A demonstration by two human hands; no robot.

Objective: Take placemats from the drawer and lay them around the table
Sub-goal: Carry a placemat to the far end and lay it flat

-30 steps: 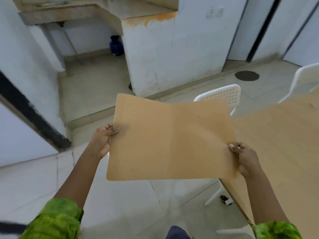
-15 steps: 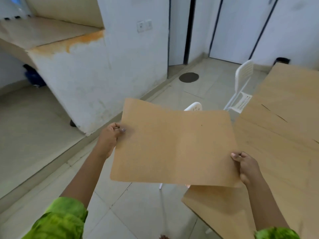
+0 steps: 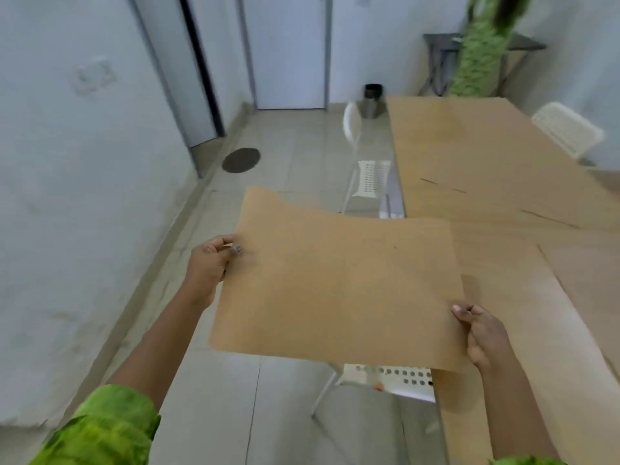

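A tan rectangular placemat [image 3: 339, 283] is held flat in the air in front of me. My left hand [image 3: 209, 268] pinches its left edge and my right hand [image 3: 481, 333] grips its near right corner. The mat's right part overlaps the left edge of the light wooden table [image 3: 486, 156], which fills the right side of the view. I cannot tell whether the mat touches the tabletop. The drawer is not in view.
A white perforated chair [image 3: 389, 380] stands under the mat at the table's left edge, another white chair [image 3: 365, 169] farther along, a third [image 3: 567, 129] at the far right. A metal bin [image 3: 372, 100], a floor drain cover [image 3: 241, 160], white doors and a left wall surround the tiled floor.
The view has swung right from the counter and wall toward the table. The placemat, still held in both hands, has moved over the table's left edge.
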